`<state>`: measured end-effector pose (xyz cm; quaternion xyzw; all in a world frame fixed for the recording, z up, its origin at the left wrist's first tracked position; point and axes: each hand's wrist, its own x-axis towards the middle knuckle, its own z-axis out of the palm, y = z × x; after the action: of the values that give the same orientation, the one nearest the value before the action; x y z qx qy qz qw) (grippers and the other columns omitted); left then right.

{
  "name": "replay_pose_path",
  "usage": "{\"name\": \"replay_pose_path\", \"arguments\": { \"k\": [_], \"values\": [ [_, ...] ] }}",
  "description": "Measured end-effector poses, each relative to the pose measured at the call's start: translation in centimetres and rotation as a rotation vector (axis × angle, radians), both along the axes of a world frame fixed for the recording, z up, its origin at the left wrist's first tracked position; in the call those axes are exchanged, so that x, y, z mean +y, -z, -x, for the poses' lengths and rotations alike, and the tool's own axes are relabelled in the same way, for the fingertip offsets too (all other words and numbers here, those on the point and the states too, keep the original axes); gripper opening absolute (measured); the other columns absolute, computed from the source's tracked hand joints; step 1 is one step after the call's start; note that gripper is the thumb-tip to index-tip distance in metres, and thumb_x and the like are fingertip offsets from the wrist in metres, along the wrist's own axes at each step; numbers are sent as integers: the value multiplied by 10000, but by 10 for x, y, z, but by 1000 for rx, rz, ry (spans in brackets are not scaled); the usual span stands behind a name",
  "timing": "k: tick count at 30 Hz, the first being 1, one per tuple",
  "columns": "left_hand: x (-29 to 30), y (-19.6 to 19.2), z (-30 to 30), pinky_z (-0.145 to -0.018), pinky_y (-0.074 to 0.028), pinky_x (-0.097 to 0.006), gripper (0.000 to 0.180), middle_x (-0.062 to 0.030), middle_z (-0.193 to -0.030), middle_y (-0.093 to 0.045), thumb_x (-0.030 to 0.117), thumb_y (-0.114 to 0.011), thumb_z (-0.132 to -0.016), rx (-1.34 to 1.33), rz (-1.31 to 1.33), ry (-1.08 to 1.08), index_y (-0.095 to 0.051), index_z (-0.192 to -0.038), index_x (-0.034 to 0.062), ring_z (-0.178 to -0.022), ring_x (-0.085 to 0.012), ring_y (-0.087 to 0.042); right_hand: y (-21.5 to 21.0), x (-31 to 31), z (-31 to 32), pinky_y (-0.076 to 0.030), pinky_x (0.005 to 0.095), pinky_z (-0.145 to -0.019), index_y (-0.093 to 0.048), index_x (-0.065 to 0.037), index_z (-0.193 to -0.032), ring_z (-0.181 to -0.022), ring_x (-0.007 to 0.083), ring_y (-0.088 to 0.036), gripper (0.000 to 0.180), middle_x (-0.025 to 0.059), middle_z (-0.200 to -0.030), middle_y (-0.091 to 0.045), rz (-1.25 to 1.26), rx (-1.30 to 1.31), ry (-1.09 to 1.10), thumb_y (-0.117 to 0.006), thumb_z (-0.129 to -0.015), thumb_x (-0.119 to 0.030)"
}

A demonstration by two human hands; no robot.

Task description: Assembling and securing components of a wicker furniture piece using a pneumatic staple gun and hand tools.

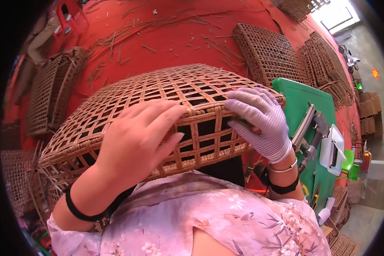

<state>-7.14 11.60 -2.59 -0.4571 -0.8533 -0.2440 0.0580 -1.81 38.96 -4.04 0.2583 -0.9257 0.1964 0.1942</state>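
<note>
A large brown woven rattan basket (158,89), an open lattice with a thick bound edge, lies tilted across my lap. My left hand (134,136) is bare; its fingers curve over the basket's near upper edge, with the thumb lower against the lattice side. To its right, my right hand (258,117) wears a pale ribbed glove and grips the same edge near the right corner, fingers above and thumb at the side. A short gap of bound edge shows between the two hands. The palms' undersides are hidden.
At right stands a green table (303,96) with metal tools (305,128) and a white plastic container (332,151). Other woven lattice pieces (269,53) lie beyond and at left (51,94). Cane scraps litter the red floor covering (158,38). Another person's leg (42,40) shows far left.
</note>
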Motion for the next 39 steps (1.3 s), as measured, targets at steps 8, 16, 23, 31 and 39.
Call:
{"name": "replay_pose_path", "arguments": {
  "k": [8,16,23,31,39],
  "values": [
    [14,19,6,-802,-548,-378,352,-152,-1092,-660,59,-679,-818,123,-40,68,-613,-1158,-6,-975,-305,-658,18,-8,11,-503,394,-892,-670,-147,-1124,-966,256,-657,338,63,-1104,-677,-42,153,-33,-681,-786,-160],
    [14,20,8,-802,-552,-370,336,-167,-1087,-666,57,-682,-819,102,-70,86,-629,-1145,-4,-970,-313,-664,6,6,24,-535,374,-760,-679,-109,-1057,-854,283,-661,230,79,-980,-689,116,-63,-211,-657,-846,-198],
    [36,-4,-7,-874,-508,-393,386,-154,-1213,-608,152,-680,-825,10,-13,-7,-599,-1182,31,-1052,-339,-614,-25,52,9,-525,374,-829,-656,-75,-1130,-955,286,-656,363,114,-1074,-673,-150,2,-73,-728,-784,-160],
    [99,4,-3,-860,-501,-401,400,-155,-1129,-633,218,-655,-851,19,51,55,-563,-1196,37,-1029,-324,-612,-6,68,-4,-515,383,-858,-638,-103,-1124,-942,285,-650,369,84,-1078,-667,-136,91,25,-721,-781,-210],
    [115,21,3,-796,-535,-379,293,-150,-1042,-669,134,-657,-851,193,-58,93,-630,-1121,24,-938,-310,-651,1,79,4,-544,364,-833,-651,-69,-1138,-925,276,-672,348,116,-1074,-672,-222,113,-75,-702,-799,-133]
  ]
}}
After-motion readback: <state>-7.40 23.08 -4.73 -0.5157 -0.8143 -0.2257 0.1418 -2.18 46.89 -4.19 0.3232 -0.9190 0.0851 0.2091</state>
